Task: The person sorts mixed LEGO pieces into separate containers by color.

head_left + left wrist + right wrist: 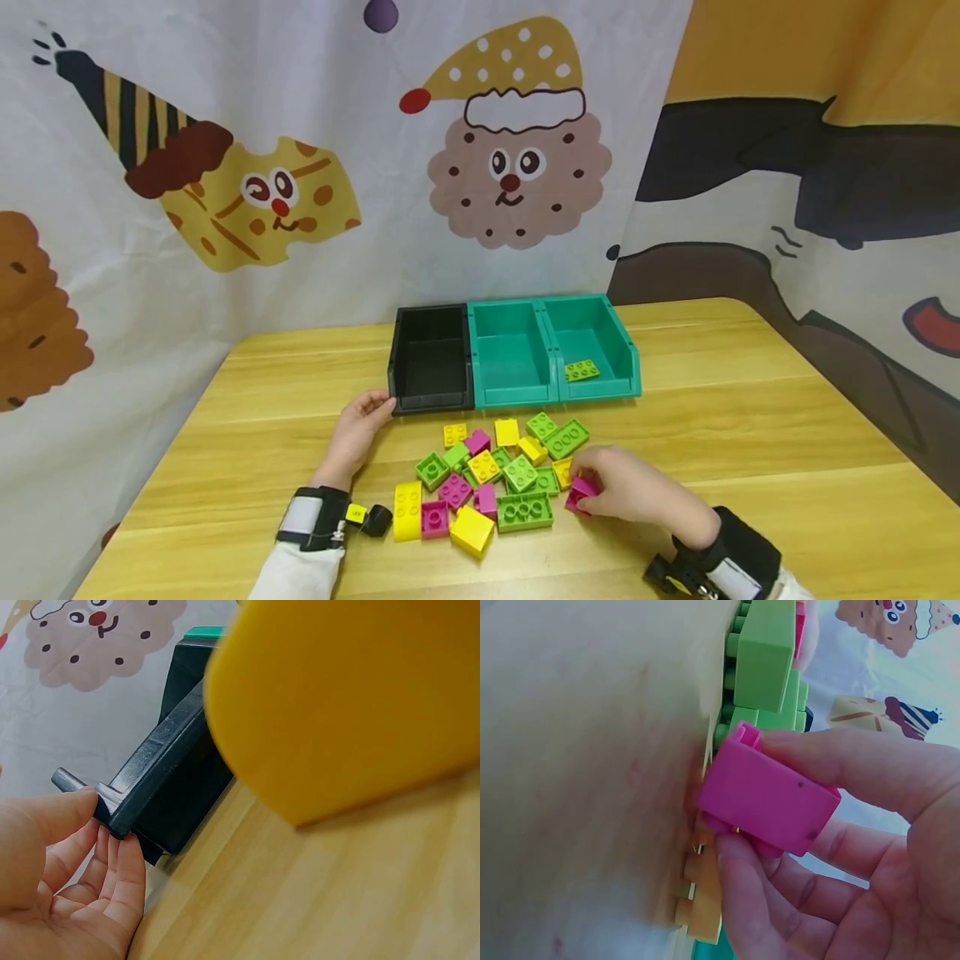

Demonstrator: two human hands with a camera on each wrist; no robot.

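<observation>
My left hand (352, 433) pinches the front left corner of a black bin (433, 402). In the left wrist view the thumb lies on the bin's rim (154, 761), with the fingers under the corner. My right hand (633, 492) holds a pink toy brick (579, 497) between thumb and fingers at the right edge of a brick pile. Close up in the right wrist view, the pink brick (769, 799) is tilted, its smooth side facing the camera. Beside it in the pile lie a yellow brick (562, 475) and a long green brick (525, 512).
Two teal bins (517, 395) stand joined to the right of the black one; the rightmost holds a flat green brick (581, 371). Several yellow, green and pink bricks lie loose before the bins, including a yellow one (472, 532) nearest the front. A printed curtain (315, 292) hangs behind the table.
</observation>
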